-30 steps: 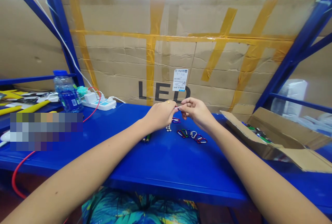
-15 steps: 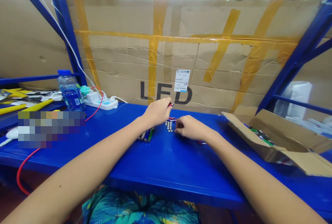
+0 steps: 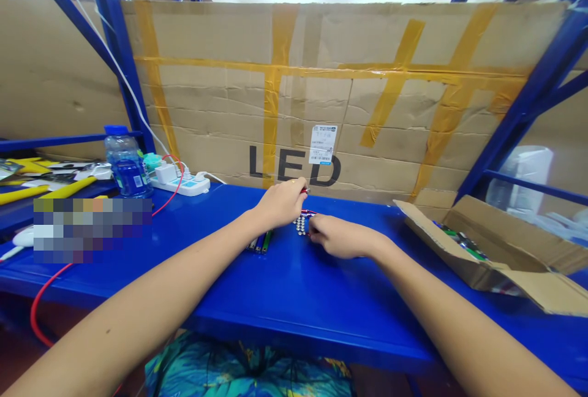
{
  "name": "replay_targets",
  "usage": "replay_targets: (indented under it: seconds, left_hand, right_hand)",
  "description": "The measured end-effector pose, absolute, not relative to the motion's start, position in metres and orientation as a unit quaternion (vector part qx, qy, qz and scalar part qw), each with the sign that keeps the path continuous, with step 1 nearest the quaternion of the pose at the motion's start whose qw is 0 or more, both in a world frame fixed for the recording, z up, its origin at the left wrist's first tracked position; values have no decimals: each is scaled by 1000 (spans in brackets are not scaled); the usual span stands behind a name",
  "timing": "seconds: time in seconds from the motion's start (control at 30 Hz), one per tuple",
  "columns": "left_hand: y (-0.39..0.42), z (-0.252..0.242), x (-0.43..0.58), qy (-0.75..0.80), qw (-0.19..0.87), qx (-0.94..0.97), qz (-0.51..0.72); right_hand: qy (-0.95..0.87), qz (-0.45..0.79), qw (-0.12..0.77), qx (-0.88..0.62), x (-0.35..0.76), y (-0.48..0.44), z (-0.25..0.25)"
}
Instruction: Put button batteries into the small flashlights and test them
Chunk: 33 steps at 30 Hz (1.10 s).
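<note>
My left hand [image 3: 281, 202] is closed around a small red metal piece [image 3: 304, 190], held just above the blue shelf top [image 3: 294, 287]. My right hand [image 3: 337, 236] rests low on the shelf with its fingers curled at a cluster of small silver button cells [image 3: 301, 223]; whether it grips one is hidden. Several thin pen-like tubes [image 3: 260, 242] lie under my left wrist. The coloured carabiners are covered by my right hand.
An open cardboard box [image 3: 487, 250] with small parts lies at the right. A water bottle [image 3: 125, 164], a white power strip [image 3: 180, 184] and a red cable [image 3: 41, 299] sit at the left. A taped cardboard sheet [image 3: 321, 90] walls off the back.
My right hand left the piece held between both hands, dropped to the shelf and slid left to the silver cells. My left hand kept the red piece and stayed raised.
</note>
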<state>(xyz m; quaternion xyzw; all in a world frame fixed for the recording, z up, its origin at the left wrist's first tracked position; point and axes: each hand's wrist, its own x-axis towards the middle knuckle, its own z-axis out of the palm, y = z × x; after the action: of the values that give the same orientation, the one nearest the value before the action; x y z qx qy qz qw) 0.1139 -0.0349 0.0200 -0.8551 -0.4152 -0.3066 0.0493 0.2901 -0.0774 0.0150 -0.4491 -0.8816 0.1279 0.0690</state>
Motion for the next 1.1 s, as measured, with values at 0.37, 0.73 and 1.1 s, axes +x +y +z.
replay_targets:
  seconds: [0.37,0.73,1.1]
  left_hand:
    - [-35,20,120,-324,-122,-865,-362]
    - [-34,17,122,-313,-155,-845,-404]
    - [-33,13,124,-351,-175,-831,-395]
  right_hand:
    - [-675,532,359,-364,308,-61,30]
    - [-577,547,488,-359,293,-56,23]
    - [-762,127,442,-455,301,-48,15]
